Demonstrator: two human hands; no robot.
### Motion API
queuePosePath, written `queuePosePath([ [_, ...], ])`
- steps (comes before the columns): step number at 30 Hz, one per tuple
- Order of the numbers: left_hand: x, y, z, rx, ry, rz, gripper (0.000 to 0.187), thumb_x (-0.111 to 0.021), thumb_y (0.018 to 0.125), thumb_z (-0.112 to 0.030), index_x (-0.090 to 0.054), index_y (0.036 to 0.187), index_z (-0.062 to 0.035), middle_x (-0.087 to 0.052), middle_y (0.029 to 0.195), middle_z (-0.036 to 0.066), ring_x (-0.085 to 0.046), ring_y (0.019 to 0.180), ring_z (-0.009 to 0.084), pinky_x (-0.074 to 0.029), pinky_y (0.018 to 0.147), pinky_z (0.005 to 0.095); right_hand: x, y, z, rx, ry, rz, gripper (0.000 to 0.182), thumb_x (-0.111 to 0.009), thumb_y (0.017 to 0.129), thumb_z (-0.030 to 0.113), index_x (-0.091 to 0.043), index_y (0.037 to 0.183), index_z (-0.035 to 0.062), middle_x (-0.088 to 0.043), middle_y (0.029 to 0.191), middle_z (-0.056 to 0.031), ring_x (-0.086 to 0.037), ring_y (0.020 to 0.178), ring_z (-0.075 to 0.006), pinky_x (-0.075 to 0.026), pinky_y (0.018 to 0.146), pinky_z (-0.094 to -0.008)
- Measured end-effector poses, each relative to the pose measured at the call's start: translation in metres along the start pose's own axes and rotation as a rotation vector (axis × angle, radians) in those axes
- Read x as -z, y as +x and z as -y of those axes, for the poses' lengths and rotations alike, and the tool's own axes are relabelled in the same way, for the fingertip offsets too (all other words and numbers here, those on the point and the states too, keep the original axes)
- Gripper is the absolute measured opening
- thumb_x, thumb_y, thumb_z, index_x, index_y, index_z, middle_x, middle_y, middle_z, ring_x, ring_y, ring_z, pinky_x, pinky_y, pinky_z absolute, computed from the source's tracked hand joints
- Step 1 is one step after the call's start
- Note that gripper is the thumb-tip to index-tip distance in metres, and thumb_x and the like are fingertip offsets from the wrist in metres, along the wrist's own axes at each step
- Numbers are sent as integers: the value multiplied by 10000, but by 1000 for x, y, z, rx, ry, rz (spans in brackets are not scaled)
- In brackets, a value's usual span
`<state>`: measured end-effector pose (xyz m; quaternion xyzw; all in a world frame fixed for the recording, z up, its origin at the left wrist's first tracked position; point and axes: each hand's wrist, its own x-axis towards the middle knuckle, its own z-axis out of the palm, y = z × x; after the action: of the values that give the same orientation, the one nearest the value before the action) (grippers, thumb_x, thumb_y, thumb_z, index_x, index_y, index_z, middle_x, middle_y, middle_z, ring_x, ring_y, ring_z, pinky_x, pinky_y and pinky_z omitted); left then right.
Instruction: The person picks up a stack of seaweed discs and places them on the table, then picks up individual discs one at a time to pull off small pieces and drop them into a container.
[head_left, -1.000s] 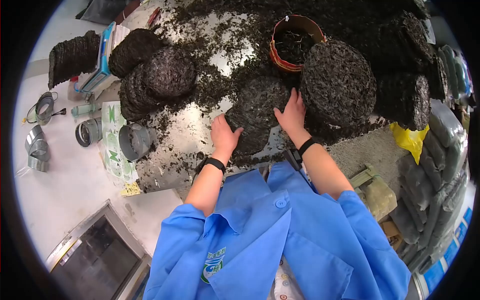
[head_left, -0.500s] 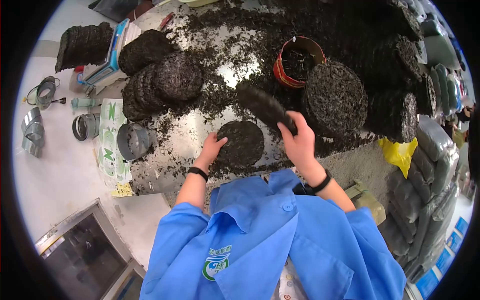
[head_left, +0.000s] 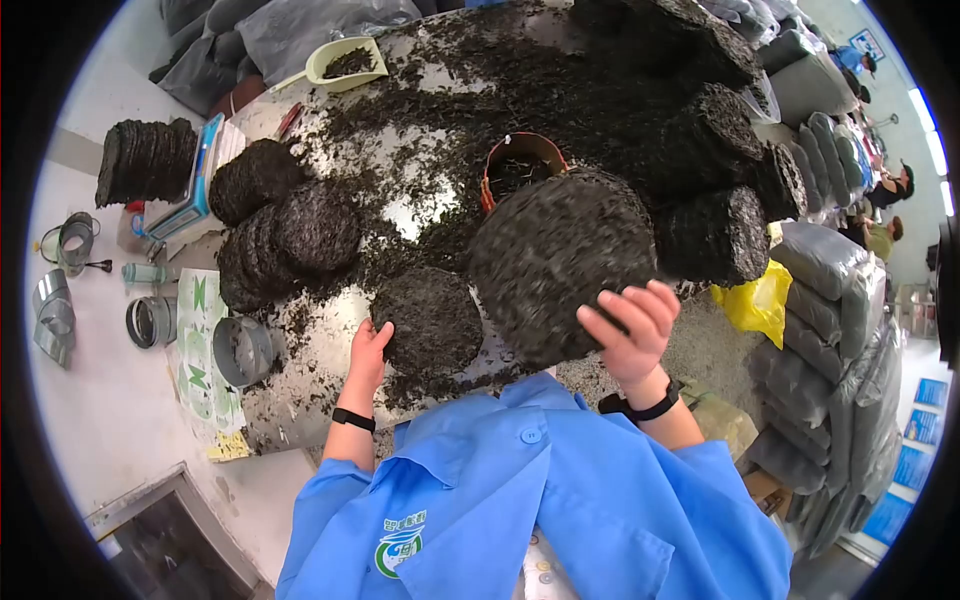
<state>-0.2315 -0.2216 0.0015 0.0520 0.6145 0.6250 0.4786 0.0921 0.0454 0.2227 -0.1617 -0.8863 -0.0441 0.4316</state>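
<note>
My left hand (head_left: 368, 352) grips the left edge of a dark round cake of dried, pressed seaweed-like flakes (head_left: 430, 322), its thumb on top. That cake lies flat on the flake-strewn tabletop in front of me. With my right hand (head_left: 632, 335) I hold a second dark cake (head_left: 550, 285) by its lower right edge, tilted with its broad face towards me. It looks slightly blurred and covers most of the stack behind it. A red-rimmed round tub (head_left: 487, 190) with dark flakes inside stands just beyond this cake.
Stacked cakes (head_left: 318, 235) stand at the left, beside metal rings (head_left: 243, 350). More stacks (head_left: 712, 235) line the right, near a yellow bag (head_left: 757, 303). A pale scoop (head_left: 372, 52) holds flakes at the back. Bagged goods (head_left: 830, 385) are piled right; people are visible far right.
The cake in my right hand has turned from nearly edge-on to face-on. My left hand stays at its cake's edge. The camera view has shifted, bringing the scoop into fuller view.
</note>
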Motion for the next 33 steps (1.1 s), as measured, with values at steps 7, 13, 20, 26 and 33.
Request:
queuePosePath([
  [7,-27,-18,-61,-75,-81,29,305,-613,1019,-127,-546,1303,-37,-673,1219,70,-659,1085,192,-531,950,352,12,-13,-47,-238,-190,441,502,-588,714,-75,-721,1167,97,-611,1320,-136,-526,1266,-357,-384,1112,-508],
  [13,-77,-48,-69,-50,-203,113,383,-610,1012,-104,-504,1375,-41,-635,1316,104,-628,1167,219,-507,1012,380,-41,-18,67,-1168,1380,498,750,-796,876,171,-391,1486,14,-501,1466,-149,-506,1348,-268,-457,1091,-413],
  [20,-172,-60,-153,-987,1040,35,326,-756,842,-96,-647,1145,-47,-621,1121,134,-604,1060,306,-484,910,399,-81,-43,73,-1378,1406,499,447,-694,922,55,-551,1336,-35,-676,1197,-85,-616,1093,-126,-509,968,-304],
  [26,-210,-6,-183,-1238,1207,620,231,-798,728,-118,-699,936,-107,-664,955,32,-643,939,267,-513,834,404,-85,-31,48,-1163,1306,789,396,-740,867,96,-628,1225,-33,-712,1056,-84,-637,949,-120,-532,852,-302],
  [33,-221,21,-184,-1375,1302,750,163,-784,738,-118,-673,857,-109,-658,901,16,-642,916,233,-508,806,376,-87,-21,30,-1167,1250,935,407,-737,847,132,-642,1192,-61,-729,1046,-129,-663,955,-147,-544,843,-327],
])
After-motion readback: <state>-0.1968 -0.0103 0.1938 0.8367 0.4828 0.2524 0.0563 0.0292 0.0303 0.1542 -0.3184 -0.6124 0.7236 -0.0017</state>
